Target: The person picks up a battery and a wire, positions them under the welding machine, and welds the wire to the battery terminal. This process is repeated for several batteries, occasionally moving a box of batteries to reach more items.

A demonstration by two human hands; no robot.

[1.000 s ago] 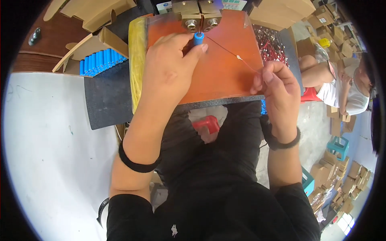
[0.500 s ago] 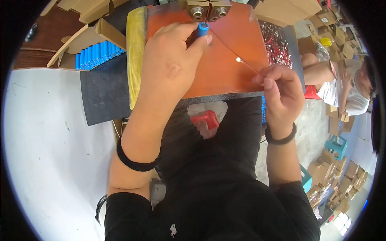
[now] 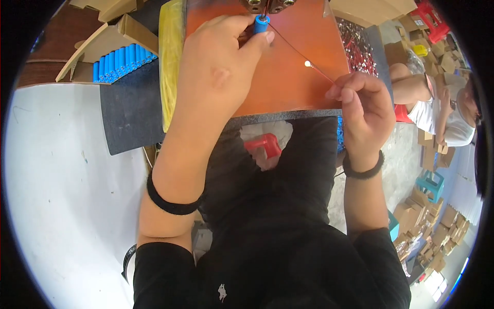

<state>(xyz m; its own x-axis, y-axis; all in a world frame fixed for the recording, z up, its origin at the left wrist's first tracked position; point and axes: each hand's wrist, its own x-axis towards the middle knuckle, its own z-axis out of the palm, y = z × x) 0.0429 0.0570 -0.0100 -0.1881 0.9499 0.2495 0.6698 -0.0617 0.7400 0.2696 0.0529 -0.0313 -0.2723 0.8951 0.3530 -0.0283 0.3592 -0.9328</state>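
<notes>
In my feed the orange rectangular mat (image 3: 296, 90) sits higher than one second ago; I log both grips unchanged. Left hand (image 3: 213, 77): fingers grasping the blue cylindrical cell (image 3: 261, 26), end at the metal block (image 3: 254, 4). Right hand (image 3: 368, 110): fingertips pinching the thin reddish wire (image 3: 323, 73).

L forearm (image 3: 181, 154) angled fwd & R, L hand (image 3: 218, 69) grips, back up, btwn thumb (image 3: 257, 47) & fingers (image 3: 231, 26); R hand (image 3: 366, 113) pinches w/ fingers curled, R forearm (image 3: 364, 203) pointing fwd.
</notes>
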